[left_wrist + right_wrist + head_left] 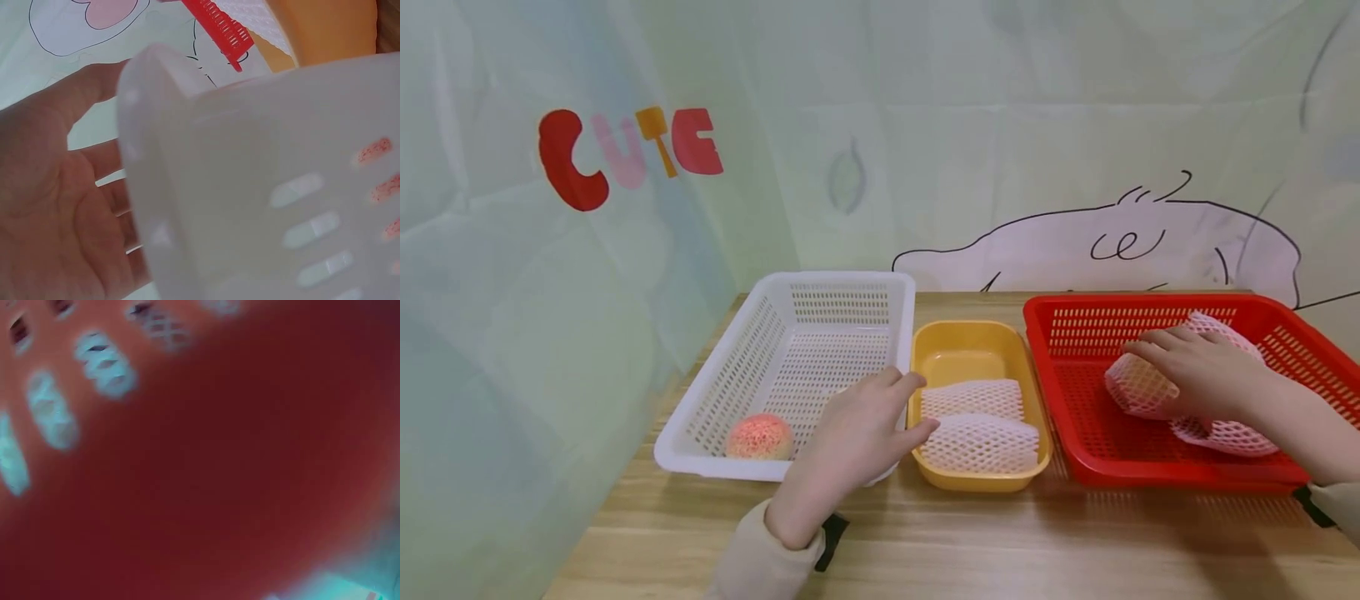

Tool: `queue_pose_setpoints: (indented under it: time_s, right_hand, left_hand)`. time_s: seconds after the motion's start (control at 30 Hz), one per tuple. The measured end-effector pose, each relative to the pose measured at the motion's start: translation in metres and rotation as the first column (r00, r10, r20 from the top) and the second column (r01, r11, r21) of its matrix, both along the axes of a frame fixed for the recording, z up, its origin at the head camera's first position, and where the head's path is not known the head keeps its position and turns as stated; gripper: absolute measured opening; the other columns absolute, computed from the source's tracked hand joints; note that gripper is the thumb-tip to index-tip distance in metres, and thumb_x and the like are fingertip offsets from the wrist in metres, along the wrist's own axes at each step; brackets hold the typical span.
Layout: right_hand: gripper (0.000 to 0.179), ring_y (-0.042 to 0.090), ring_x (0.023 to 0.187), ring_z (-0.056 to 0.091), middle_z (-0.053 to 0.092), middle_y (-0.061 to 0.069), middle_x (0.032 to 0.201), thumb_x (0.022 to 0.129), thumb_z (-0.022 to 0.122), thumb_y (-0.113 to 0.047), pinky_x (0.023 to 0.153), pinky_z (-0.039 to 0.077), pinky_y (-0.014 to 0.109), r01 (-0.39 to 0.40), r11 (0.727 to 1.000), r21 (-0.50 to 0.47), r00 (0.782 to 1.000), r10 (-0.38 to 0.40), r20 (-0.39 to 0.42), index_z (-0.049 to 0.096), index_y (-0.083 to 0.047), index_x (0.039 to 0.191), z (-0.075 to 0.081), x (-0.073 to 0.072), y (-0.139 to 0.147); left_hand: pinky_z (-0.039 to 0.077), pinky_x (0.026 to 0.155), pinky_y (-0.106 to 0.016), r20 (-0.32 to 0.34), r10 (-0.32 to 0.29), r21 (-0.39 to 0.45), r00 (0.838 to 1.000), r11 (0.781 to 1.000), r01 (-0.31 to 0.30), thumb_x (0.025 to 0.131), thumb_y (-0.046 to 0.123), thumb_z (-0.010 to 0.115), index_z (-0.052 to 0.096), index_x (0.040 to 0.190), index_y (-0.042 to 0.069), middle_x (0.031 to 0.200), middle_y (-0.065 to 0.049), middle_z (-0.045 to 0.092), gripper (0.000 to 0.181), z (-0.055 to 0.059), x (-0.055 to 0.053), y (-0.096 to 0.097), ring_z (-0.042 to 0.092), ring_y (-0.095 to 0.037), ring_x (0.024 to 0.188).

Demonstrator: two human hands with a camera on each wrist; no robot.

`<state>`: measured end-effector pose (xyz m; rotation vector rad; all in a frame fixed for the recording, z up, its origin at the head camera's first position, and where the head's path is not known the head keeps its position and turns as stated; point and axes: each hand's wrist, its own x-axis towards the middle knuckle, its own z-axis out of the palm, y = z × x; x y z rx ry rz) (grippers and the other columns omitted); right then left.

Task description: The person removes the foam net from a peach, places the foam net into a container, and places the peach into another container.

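The right hand [1210,375] is in the red basket [1172,475] on the right of the desk [955,550], its fingers and thumb curled round a netted fruit [1133,387] at the middle of that basket; more white foam netting [1236,437] lies beneath and beyond the hand. The left hand [857,425], holding nothing, hangs over the near right corner of the white basket [718,469] with fingers loosely extended toward the yellow tray [964,367]. A pink speckled ball-like fruit [760,437] rests at the near left of the white basket (the left wrist view shows its colour through the slots). Between the two baskets, the tray carries two foam nets [977,446], one nearer than the other.
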<state>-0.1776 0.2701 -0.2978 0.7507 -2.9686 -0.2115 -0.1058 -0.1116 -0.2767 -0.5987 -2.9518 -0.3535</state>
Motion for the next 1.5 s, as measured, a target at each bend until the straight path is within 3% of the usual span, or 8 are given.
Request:
queue_pose_setpoints:
  time_s: [0.3, 0.57, 0.73, 0.9, 1.1, 1.5]
  right_hand:
    - [0.088, 0.049, 0.121, 0.046, 0.054, 0.025, 0.133, 0.059, 0.089, -0.028, 0.095, 0.036, 0.071, -0.004, 1.0, -0.006, 1.0, 0.004, 0.011, 0.052, -0.007, 0.135, -0.014, -0.012, 0.012]
    - [0.09, 0.044, 0.125, 0.043, 0.053, 0.02, 0.137, 0.062, 0.087, -0.035, 0.1, 0.032, 0.071, 0.0, 0.999, -0.054, 1.0, 0.001, 0.019, 0.048, -0.009, 0.139, -0.026, -0.015, 0.019]
    - [0.097, 0.045, 0.126, 0.043, 0.052, 0.02, 0.136, 0.059, 0.088, -0.033, 0.1, 0.031, 0.071, 0.016, 0.998, -0.057, 0.999, -0.013, 0.041, 0.045, -0.008, 0.142, -0.032, -0.018, 0.02]
    - [0.097, 0.043, 0.121, 0.047, 0.055, 0.019, 0.131, 0.056, 0.089, -0.027, 0.097, 0.035, 0.069, -0.003, 0.999, -0.042, 1.0, 0.003, 0.009, 0.045, -0.005, 0.139, -0.036, -0.02, 0.02]
    - [0.084, 0.04, 0.113, 0.053, 0.06, 0.016, 0.118, 0.058, 0.088, -0.024, 0.094, 0.039, 0.066, -0.047, 0.999, -0.013, 0.997, 0.046, -0.065, 0.052, -0.004, 0.131, -0.037, -0.018, 0.019]
    - [0.089, 0.038, 0.111, 0.051, 0.06, 0.017, 0.114, 0.051, 0.089, -0.024, 0.097, 0.035, 0.066, -0.03, 0.998, -0.058, 0.993, 0.023, -0.118, 0.049, -0.003, 0.128, -0.028, -0.013, 0.018]
  left_hand:
    - [0.052, 0.066, -0.03, -0.026, -0.023, 0.003, 0.999, 1.0, 0.023, 0.088, 0.044, 0.065, 0.061, 0.123, 0.014, 0.106, -0.003, 0.067, 0.046, -0.002, 0.0, 0.0, 0.062, -0.016, 0.085]
    - [0.051, 0.064, -0.028, -0.034, -0.031, 0.004, 0.999, 0.999, 0.031, 0.087, 0.045, 0.065, 0.062, 0.122, 0.015, 0.107, -0.003, 0.067, 0.047, -0.003, -0.001, 0.002, 0.062, -0.015, 0.082]
    - [0.051, 0.064, -0.029, -0.032, -0.03, 0.005, 0.999, 1.0, 0.031, 0.088, 0.045, 0.065, 0.062, 0.122, 0.014, 0.108, -0.003, 0.067, 0.046, -0.004, -0.001, 0.001, 0.062, -0.015, 0.084]
    - [0.051, 0.065, -0.029, -0.025, -0.031, 0.008, 0.999, 0.999, 0.031, 0.088, 0.044, 0.065, 0.062, 0.122, 0.014, 0.108, -0.004, 0.067, 0.046, -0.003, -0.001, 0.001, 0.062, -0.016, 0.084]
    - [0.051, 0.065, -0.029, -0.021, -0.028, 0.005, 0.999, 1.0, 0.028, 0.088, 0.044, 0.065, 0.062, 0.122, 0.014, 0.107, -0.004, 0.067, 0.046, -0.003, -0.001, 0.001, 0.062, -0.016, 0.083]
    - [0.051, 0.064, -0.029, -0.034, -0.027, -0.004, 0.999, 1.0, 0.027, 0.088, 0.045, 0.065, 0.062, 0.122, 0.014, 0.106, -0.004, 0.067, 0.046, -0.003, 0.0, 0.001, 0.063, -0.016, 0.085]
